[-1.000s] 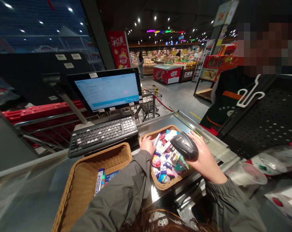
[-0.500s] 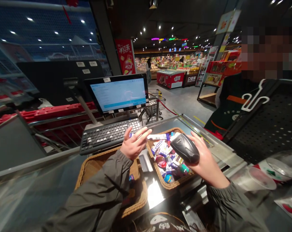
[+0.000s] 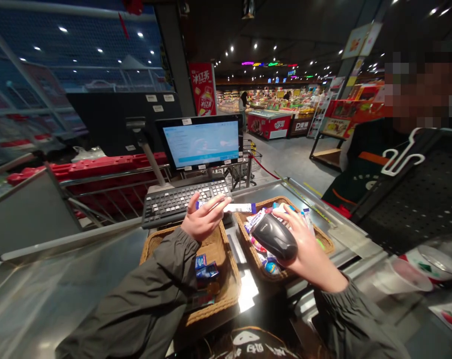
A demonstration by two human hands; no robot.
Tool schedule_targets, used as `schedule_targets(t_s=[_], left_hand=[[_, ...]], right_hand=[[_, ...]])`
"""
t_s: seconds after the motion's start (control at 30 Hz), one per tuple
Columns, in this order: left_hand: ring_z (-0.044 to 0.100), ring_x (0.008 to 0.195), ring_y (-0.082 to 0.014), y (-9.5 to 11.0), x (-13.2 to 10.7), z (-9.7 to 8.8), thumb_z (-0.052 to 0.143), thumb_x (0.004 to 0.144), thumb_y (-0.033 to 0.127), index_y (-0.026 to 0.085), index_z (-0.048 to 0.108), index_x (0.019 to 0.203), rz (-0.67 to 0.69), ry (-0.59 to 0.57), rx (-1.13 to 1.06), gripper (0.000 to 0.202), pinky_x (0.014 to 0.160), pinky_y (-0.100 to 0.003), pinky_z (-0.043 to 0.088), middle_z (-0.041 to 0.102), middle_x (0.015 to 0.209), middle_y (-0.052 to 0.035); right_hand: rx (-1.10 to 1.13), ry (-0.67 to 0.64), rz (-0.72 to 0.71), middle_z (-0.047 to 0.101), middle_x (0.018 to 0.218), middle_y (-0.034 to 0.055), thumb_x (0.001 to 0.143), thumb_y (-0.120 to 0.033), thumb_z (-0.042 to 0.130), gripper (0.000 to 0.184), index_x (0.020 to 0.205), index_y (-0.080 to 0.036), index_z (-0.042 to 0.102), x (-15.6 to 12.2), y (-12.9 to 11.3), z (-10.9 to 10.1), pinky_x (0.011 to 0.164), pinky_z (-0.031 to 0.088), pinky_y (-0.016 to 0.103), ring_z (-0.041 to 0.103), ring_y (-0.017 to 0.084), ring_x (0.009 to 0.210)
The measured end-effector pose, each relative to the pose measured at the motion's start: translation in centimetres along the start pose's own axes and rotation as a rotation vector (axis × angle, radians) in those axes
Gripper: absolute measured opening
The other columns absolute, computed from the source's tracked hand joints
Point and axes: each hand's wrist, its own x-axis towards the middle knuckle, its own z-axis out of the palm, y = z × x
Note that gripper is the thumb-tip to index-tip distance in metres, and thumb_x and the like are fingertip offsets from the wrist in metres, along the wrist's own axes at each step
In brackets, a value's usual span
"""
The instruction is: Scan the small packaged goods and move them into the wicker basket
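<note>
Packet (image 3: 242, 208), long and thin, white with blue ends, is near the middle of the frame, up in the air in the left hand (image 3: 204, 219). We see the thumb sticking up and the other fingers stretched to the right, a little apart. The packet runs behind them, so we cannot tell which ones pinch it. It pokes out past the fingertips, maybe so its long side stays bare.

Right of the middle, we see a black scanner (image 3: 273, 238) in the right hand (image 3: 310, 249). Some fingers reach along its far side; we cannot tell where the thumb is. Its nose points up and left, perhaps to face the packet.

Under the scanner is the right basket (image 3: 323, 233), full of small packs. Just beside it, low in the middle, the left basket (image 3: 233, 286) has some blue packs (image 3: 207, 270). We think they sit side by side so both hands reach easily.

Past them are a keyboard (image 3: 175, 203) and a lit screen (image 3: 203, 142), turned our way, likely for easy reading. At the upper right we see a person (image 3: 355, 172) in a dark apron.
</note>
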Motion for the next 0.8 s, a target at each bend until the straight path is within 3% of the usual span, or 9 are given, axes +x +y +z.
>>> schedule_targets(t_s=[0.27, 0.57, 0.8], left_hand=[[0.063, 0.119, -0.0155, -1.2, -2.3, -1.6, 0.053, 0.092, 0.014, 0.034, 0.066, 0.108, -0.018, -0.037, 0.016, 0.029, 0.124, -0.043, -0.006, 0.071, 0.119, 0.0067], [0.061, 0.121, -0.0172, -1.8, -4.6, -3.7, 0.051, 0.094, 0.017, 0.032, 0.068, 0.098, -0.024, -0.063, 0.111, 0.023, 0.123, -0.048, -0.007, 0.07, 0.122, 0.0057], [0.062, 0.12, -0.017, -2.4, -5.9, -4.8, 0.057, 0.09, 0.013, 0.027, 0.067, 0.096, 0.029, 0.059, 0.174, 0.018, 0.124, -0.046, -0.004, 0.07, 0.121, 0.003]], right_hand=[[-0.001, -0.02, -0.016, 0.046, 0.145, 0.0136, 0.078, -0.027, 0.062, 0.052, 0.129, -0.021, 0.054, 0.9, -2.1, 0.9, 0.115, 0.024, 0.066, 0.024, 0.039, 0.145], [0.017, -0.056, -0.047, 0.048, 0.143, 0.015, 0.074, -0.023, 0.062, 0.055, 0.128, -0.017, 0.055, 1.8, -4.2, 2.7, 0.116, 0.025, 0.064, 0.025, 0.039, 0.145], [0.047, -0.068, -0.08, 0.049, 0.141, 0.015, 0.078, -0.025, 0.06, 0.051, 0.128, -0.018, 0.054, 2.5, -6.0, 3.5, 0.116, 0.022, 0.066, 0.027, 0.038, 0.144]])
